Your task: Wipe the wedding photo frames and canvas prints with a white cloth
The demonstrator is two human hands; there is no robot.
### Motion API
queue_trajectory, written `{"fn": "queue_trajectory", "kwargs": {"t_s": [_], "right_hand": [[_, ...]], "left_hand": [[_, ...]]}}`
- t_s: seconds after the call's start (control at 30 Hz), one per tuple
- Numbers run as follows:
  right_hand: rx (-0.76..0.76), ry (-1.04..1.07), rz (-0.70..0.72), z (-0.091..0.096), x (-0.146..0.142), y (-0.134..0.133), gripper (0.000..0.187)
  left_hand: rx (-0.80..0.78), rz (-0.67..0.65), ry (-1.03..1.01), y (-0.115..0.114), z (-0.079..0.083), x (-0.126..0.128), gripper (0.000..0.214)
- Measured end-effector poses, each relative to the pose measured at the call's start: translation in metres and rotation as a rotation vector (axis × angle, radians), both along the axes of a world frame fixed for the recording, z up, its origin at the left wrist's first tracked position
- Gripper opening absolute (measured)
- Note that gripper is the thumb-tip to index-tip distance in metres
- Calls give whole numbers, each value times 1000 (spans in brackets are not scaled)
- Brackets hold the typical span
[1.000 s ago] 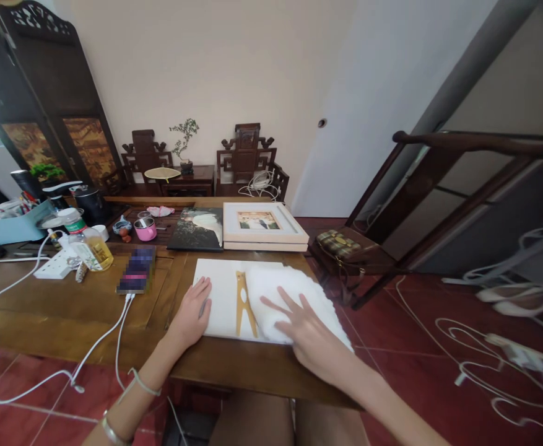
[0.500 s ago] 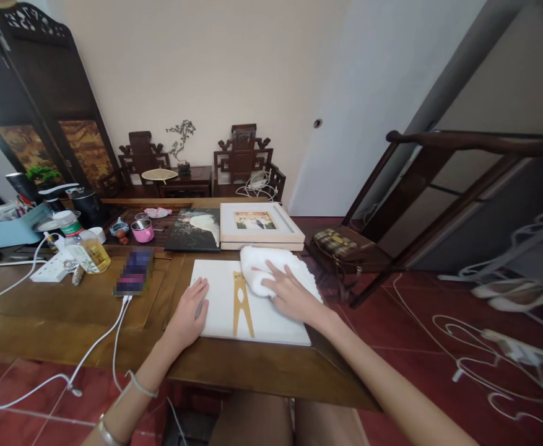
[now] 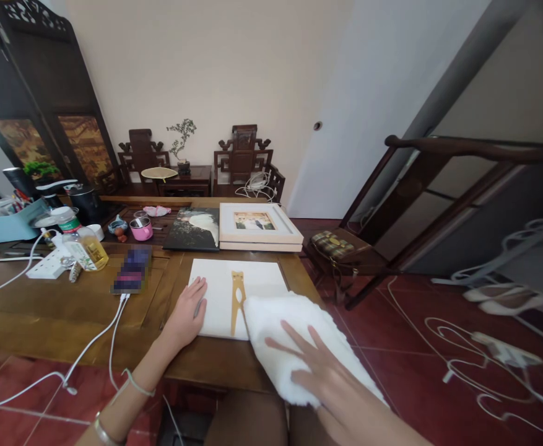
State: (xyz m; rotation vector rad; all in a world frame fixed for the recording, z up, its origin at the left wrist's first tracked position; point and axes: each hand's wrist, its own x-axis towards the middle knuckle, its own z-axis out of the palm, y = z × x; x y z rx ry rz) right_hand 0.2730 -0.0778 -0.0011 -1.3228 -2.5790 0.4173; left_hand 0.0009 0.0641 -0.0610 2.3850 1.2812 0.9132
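Observation:
A flat white panel (image 3: 215,310) lies on the wooden table, with a tan, long-legged, cat-headed shape (image 3: 237,297) on it. My left hand (image 3: 190,313) rests on the panel's left edge, fingers stretched out flat. A fluffy white cloth (image 3: 271,365) covers the panel's lower right corner and reaches past the table's front edge. Over the cloth is my right hand (image 3: 317,365), blurred by motion, its fingers apart on top and gripping the fabric; its underside is hidden.
Behind the panel lie a light-framed picture (image 3: 262,229) and a dark picture (image 3: 192,228). A phone (image 3: 132,271) with a white cable, a power strip (image 3: 46,265), a bottle (image 3: 90,251) and a pink cup (image 3: 142,229) stand left. A wooden chair (image 3: 410,179) with a plaid bag is right.
My right hand has drawn the white cloth toward me and right, off the panel's upper right part to beyond its near corner. My left hand has stayed on the panel's left edge.

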Motion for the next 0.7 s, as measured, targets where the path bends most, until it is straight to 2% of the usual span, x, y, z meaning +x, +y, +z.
{"fn": "queue_trajectory", "kwargs": {"t_s": [0.07,0.13,0.37,0.47,0.57,0.7], "right_hand": [[-34,-21,5,2,2,-3,46],[-52,-43,-9,3,5,12,47],[96,-88,-106,0,13,125,46],[145,-103,-107,0,9,159,41],[154,-92,-98,-4,2,167,41],[167,-59,-101,-8,-3,144,40]], "left_hand": [[-4,1,2,0,1,0,41],[-13,-1,9,-1,2,1,41],[-3,-6,1,0,2,-1,41],[3,-13,-5,0,2,-1,41],[-7,-12,6,0,3,-1,41],[-16,-15,15,-1,5,-1,42]]}}
